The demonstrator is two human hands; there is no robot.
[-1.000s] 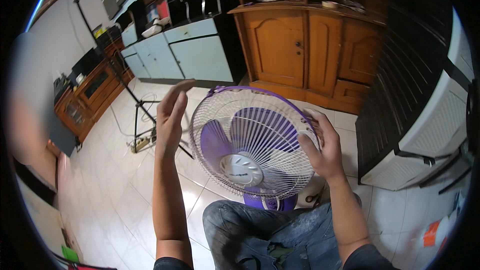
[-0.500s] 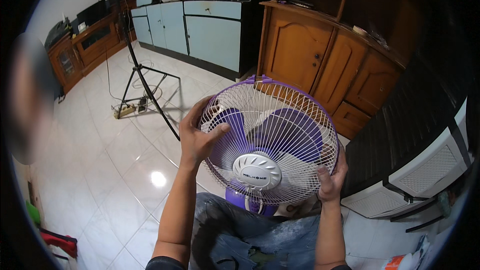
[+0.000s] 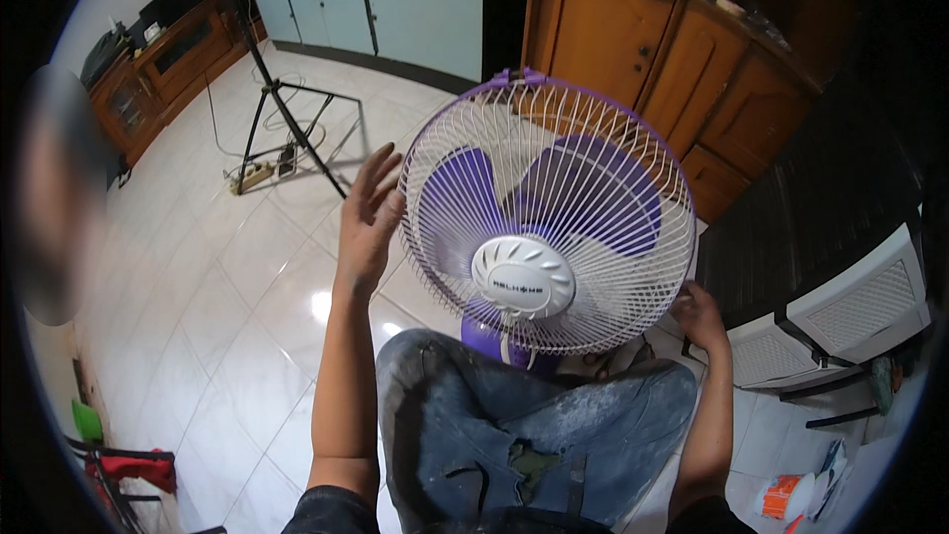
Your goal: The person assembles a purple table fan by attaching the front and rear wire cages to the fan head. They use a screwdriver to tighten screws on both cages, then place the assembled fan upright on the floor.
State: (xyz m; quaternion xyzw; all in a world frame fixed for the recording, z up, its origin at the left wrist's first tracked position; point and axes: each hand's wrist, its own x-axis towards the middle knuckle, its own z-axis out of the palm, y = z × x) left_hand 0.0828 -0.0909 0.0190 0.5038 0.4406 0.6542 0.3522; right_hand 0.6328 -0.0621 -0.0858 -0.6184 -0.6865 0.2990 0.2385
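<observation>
The fan (image 3: 554, 222) stands just beyond the bent legs (image 3: 534, 415), between the two hands. Its cage (image 3: 625, 302) is round, so the face itself has no long side. The long axis I take from the purple base (image 3: 480, 338), through the silver hub (image 3: 524, 277), up to the purple clips (image 3: 535, 77). In the head view this line is almost upright, and the face of the cage looks back toward the body.

The left hand (image 3: 369, 232) is at the left rim, a little higher than the hub. Its fingers are spread and point upward, with the thumb on the cage side. The cage lies directly to the right of them; whether the thumb touches the wire, I cannot tell. The right hand (image 3: 702, 318) is at the lower right rim, lower than the hub, so the cage lies to its left and upward. Its fingers look bent, but they are dark, and I cannot tell if they pinch the edge.

Both hands are very near to the rim; neither is clearly nearer. The tripod (image 3: 300, 129) is beyond the left hand, the drawers (image 3: 855, 297) to the right of the right hand.
</observation>
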